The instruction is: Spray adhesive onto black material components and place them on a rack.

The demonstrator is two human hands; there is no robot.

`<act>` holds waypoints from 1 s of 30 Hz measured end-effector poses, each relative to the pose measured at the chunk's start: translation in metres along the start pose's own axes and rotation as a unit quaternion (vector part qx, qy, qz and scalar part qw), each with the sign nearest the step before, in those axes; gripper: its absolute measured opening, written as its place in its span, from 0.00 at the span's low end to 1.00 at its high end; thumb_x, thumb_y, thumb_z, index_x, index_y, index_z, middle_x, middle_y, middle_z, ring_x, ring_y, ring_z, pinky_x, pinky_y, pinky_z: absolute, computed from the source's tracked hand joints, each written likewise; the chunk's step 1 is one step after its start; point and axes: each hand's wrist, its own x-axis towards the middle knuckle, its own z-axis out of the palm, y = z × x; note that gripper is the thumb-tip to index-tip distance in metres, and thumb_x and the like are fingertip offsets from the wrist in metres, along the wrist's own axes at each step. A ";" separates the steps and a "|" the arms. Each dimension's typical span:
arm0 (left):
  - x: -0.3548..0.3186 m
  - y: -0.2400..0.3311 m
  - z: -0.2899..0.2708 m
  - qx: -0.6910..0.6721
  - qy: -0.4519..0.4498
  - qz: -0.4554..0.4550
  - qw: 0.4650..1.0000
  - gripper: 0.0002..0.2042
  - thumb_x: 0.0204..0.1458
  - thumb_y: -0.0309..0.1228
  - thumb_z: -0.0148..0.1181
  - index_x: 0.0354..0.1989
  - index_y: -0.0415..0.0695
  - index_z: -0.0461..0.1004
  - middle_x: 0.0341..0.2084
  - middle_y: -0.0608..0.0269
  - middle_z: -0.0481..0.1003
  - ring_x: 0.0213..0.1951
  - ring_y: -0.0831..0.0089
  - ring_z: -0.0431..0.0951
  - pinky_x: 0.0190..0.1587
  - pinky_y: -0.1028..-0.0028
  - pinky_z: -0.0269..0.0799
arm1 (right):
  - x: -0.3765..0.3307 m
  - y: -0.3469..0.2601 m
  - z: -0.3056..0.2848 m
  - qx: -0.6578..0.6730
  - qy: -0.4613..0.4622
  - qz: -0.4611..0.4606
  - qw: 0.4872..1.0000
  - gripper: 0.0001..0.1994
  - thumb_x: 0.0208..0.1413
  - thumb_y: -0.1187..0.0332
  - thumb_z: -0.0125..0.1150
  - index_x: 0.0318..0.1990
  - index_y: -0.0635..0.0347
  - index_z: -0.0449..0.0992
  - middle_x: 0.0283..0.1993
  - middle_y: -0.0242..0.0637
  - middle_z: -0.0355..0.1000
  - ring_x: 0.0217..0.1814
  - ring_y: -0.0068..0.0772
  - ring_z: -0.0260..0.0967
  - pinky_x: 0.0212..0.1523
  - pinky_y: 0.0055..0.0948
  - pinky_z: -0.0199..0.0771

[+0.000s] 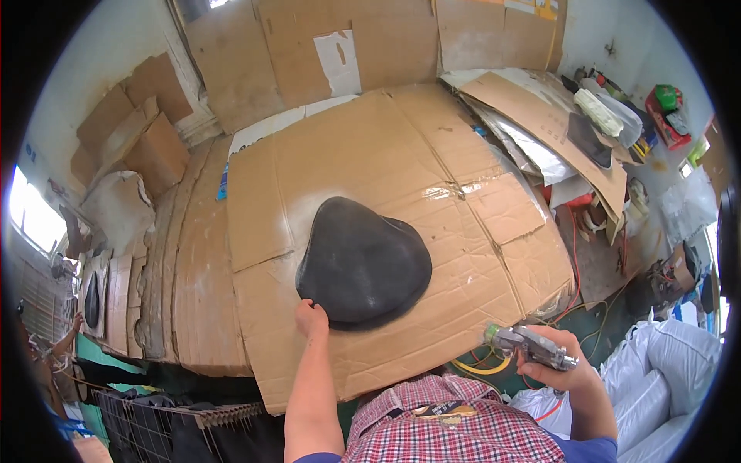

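A black, rounded, saddle-shaped seat cover lies on a flattened cardboard sheet that covers the table. My left hand grips the near edge of the black seat cover with its fingers curled over the rim. My right hand is off the table's near right corner, closed around a metal spray gun whose nozzle points left toward the cardboard. A pale sprayed haze shows on the cardboard around the black piece.
Cardboard sheets lean on the back wall, more boxes are stacked at the left. Silver foil and cardboard scraps pile at the right. Yellow and red hoses run below the table's edge. White sacks sit at the lower right.
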 end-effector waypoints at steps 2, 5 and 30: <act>0.000 0.009 -0.004 -0.010 0.000 -0.001 1.000 0.10 0.46 0.29 0.59 0.38 0.44 0.74 0.38 0.54 0.73 0.41 0.56 0.75 0.42 0.62 0.71 | -0.011 0.008 -0.004 0.019 0.040 -0.014 0.999 0.24 0.45 0.78 0.63 0.53 0.68 0.67 0.36 0.32 0.72 0.35 0.19 0.67 0.38 0.21 0.69; -0.004 0.010 -0.007 -0.039 0.012 0.007 0.999 0.07 0.45 0.29 0.60 0.33 0.43 0.73 0.35 0.55 0.73 0.39 0.56 0.75 0.40 0.62 0.70 | -0.020 0.003 -0.018 0.048 0.080 0.044 0.995 0.25 0.45 0.78 0.64 0.53 0.68 0.67 0.38 0.33 0.72 0.36 0.19 0.68 0.38 0.22 0.69; -0.011 -0.003 -0.001 -0.510 -0.078 -0.260 0.816 0.20 0.47 0.20 0.59 0.49 0.40 0.62 0.39 0.57 0.68 0.33 0.68 0.73 0.26 0.72 0.74 | -0.054 0.018 -0.023 0.047 -0.029 0.051 0.997 0.28 0.40 0.75 0.67 0.52 0.71 0.65 0.30 0.41 0.74 0.30 0.30 0.73 0.33 0.30 0.76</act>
